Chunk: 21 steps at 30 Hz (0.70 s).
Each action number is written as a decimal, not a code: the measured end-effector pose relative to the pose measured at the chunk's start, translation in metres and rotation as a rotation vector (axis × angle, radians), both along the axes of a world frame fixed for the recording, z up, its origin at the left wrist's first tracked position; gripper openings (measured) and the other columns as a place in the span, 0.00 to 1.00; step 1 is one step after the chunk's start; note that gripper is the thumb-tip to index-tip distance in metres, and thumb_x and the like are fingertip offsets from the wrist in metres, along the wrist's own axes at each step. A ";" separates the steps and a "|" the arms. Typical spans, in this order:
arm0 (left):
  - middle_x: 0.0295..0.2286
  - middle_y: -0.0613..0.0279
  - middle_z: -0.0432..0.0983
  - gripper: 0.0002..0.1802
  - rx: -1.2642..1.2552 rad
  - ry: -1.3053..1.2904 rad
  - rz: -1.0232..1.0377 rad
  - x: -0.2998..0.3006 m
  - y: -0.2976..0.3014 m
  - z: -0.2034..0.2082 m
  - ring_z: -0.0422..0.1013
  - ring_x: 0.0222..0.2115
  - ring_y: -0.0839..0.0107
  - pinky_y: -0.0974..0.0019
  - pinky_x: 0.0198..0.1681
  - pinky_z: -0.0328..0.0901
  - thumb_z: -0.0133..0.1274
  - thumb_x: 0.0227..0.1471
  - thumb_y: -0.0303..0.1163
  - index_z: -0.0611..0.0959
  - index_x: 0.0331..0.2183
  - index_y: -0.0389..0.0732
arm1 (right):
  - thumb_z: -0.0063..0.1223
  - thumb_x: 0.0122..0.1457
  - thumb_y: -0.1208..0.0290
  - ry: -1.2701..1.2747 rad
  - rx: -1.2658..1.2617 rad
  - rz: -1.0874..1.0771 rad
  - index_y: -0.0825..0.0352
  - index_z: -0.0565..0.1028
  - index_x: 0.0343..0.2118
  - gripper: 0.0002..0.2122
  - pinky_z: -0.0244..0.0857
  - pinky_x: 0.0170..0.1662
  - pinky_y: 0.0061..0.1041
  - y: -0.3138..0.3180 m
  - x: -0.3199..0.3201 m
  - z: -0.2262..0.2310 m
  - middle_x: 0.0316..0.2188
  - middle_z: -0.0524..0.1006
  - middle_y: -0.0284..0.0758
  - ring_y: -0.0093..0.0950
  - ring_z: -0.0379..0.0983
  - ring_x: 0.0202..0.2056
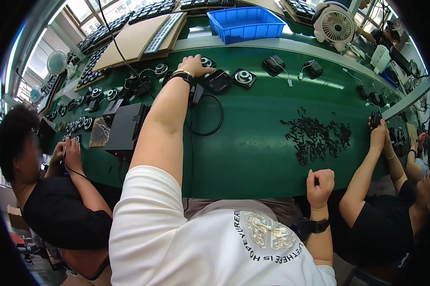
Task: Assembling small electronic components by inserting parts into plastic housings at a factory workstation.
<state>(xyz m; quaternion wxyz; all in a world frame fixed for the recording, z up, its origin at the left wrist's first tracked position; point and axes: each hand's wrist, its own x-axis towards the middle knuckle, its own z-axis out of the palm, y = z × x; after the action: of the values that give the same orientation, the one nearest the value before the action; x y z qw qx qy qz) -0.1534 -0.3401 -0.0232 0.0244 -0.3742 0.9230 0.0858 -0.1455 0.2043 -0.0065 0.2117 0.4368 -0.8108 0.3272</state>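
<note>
My left arm stretches far across the green table point(243, 157). At its end my left hand point(192, 65) is beside a small round speaker point(207, 62) in a dark frame. The thumb is spread away from the fingers, whose tips are partly hidden. Just right of this hand lie an open black plastic housing point(219, 81) and another speaker point(244, 77). My right hand point(321, 187) is curled closed at the near table edge, thumb upward; its palm is hidden. Beyond it lies a loose pile of small black strips point(316, 136).
A black box with a red light point(125, 127) stands left of my arm. A looped black cable point(221, 119) lies right of it. Black housings with wires point(275, 65) sit farther right. A blue bin point(246, 26) and a fan point(336, 26) stand behind. People work on both sides.
</note>
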 end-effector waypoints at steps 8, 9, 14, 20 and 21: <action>0.52 0.47 0.71 0.50 -0.035 0.211 -0.048 0.017 0.010 -0.003 0.70 0.51 0.51 0.57 0.54 0.66 0.62 0.38 0.62 0.69 0.58 0.43 | 0.58 0.50 0.82 0.001 -0.007 -0.021 0.66 0.68 0.21 0.09 0.58 0.31 0.32 0.000 0.002 0.002 0.20 0.69 0.36 0.36 0.65 0.25; 0.51 0.47 0.71 0.51 -0.058 0.251 -0.045 0.018 0.010 -0.001 0.71 0.50 0.51 0.57 0.54 0.66 0.62 0.38 0.61 0.69 0.59 0.43 | 0.59 0.50 0.82 0.006 -0.019 -0.012 0.66 0.68 0.21 0.09 0.58 0.31 0.32 0.000 0.002 0.002 0.20 0.69 0.36 0.36 0.65 0.25; 0.52 0.49 0.71 0.51 -0.093 0.308 -0.089 0.028 0.012 0.022 0.71 0.51 0.53 0.57 0.54 0.67 0.63 0.36 0.58 0.67 0.60 0.45 | 0.59 0.50 0.82 0.012 -0.059 0.018 0.66 0.68 0.22 0.09 0.58 0.31 0.32 0.002 0.002 0.001 0.20 0.69 0.35 0.36 0.65 0.25; 0.49 0.50 0.73 0.53 -0.069 0.531 -0.330 0.062 0.066 0.059 0.72 0.49 0.55 0.56 0.50 0.68 0.65 0.35 0.56 0.65 0.61 0.44 | 0.59 0.50 0.82 0.001 -0.069 0.029 0.66 0.68 0.22 0.09 0.58 0.31 0.32 0.004 -0.003 -0.001 0.21 0.69 0.35 0.36 0.65 0.25; 0.48 0.50 0.74 0.53 -0.072 0.559 -0.384 0.072 0.082 0.062 0.73 0.48 0.55 0.56 0.50 0.68 0.65 0.35 0.55 0.65 0.61 0.44 | 0.59 0.50 0.82 0.019 -0.087 0.042 0.66 0.68 0.22 0.09 0.59 0.31 0.32 0.003 -0.004 -0.003 0.21 0.70 0.35 0.36 0.66 0.25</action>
<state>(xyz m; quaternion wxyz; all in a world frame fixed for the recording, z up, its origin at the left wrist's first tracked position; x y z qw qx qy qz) -0.0809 -0.2585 0.0391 -0.2269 -0.1560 0.9501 0.1463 -0.1499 0.2072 -0.0097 0.2310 0.4472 -0.7845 0.3622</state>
